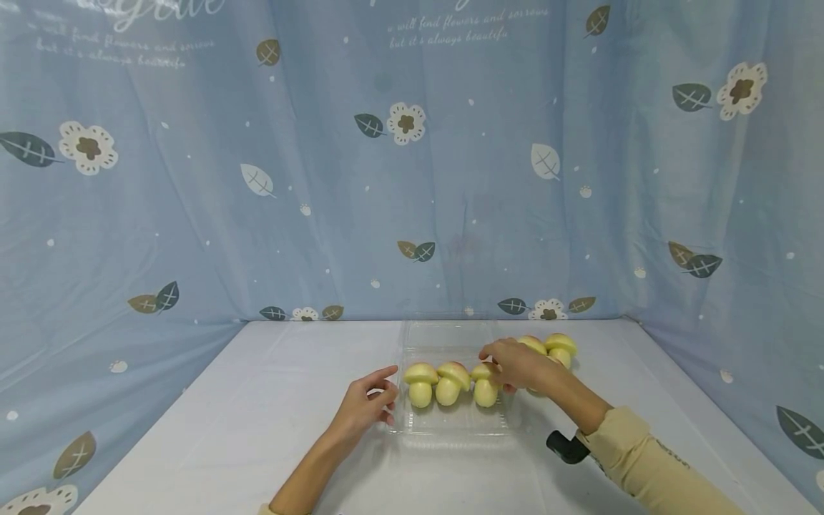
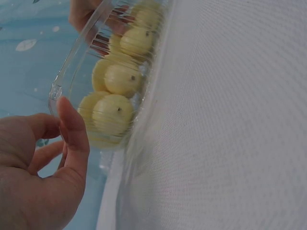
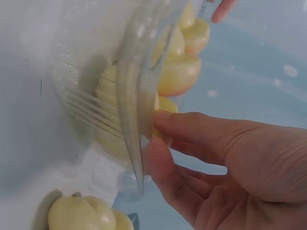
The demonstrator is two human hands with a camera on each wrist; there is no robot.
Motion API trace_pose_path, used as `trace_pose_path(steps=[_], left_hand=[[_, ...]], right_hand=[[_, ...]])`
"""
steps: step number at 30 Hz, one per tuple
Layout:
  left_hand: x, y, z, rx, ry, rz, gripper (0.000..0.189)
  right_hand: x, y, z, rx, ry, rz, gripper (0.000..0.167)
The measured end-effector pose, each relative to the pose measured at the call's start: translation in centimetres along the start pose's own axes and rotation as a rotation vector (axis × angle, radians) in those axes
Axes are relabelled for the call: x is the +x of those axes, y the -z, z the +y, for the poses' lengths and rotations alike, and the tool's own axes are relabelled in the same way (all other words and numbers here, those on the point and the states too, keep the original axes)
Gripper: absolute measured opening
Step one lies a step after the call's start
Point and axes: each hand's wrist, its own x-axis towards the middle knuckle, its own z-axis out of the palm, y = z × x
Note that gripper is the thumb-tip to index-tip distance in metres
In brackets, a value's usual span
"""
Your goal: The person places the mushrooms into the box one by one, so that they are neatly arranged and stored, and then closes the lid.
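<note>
Left hand [image 1: 365,402]: loosely spread, at clear box's [image 1: 450,423] left edge, lower centre.
Right hand [image 1: 520,365]: pinching rightmost boxed mushroom shape [image 1: 486,393].
Other boxed shapes [image 1: 448,390]: between hands.

Along the far side I see a pale blue curtain [image 1: 463,186] hanging in soft folds, and it carries on down the left and right sides. High on it, left and right of the middle, I can read white script lettering [image 1: 466,32] with the words "flowers and sorrows"; larger letters are cut off above. Near the middle there is a printed white flower [image 1: 406,123] with a brown centre, just right of a dark leaf [image 1: 369,125]. To its right I find a white leaf [image 1: 546,161]. Below, the white table [image 1: 251,408] reaches back to the curtain; my left wrist view shows its fine texture.
</note>
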Motion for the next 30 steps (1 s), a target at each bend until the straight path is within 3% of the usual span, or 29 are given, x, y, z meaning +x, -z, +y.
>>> trace_pose_path(steps=[16,23,30], left_hand=[[0.1,0.0,0.1,0.016,-0.003,-0.002,0.051],[0.1,-0.2,0.3,0.008,-0.003,0.014,0.051],[0.0,-0.1,0.2,0.008,0.010,0.018,0.051]], right_hand=[[-1.5,1.6,1.6,0.092,0.051,0.101,0.047],[-2.6,1.6,3.0,0.029,0.102,0.194,0.048],[-3.0,1.4,4.0,0.020,0.092,0.239,0.046]])
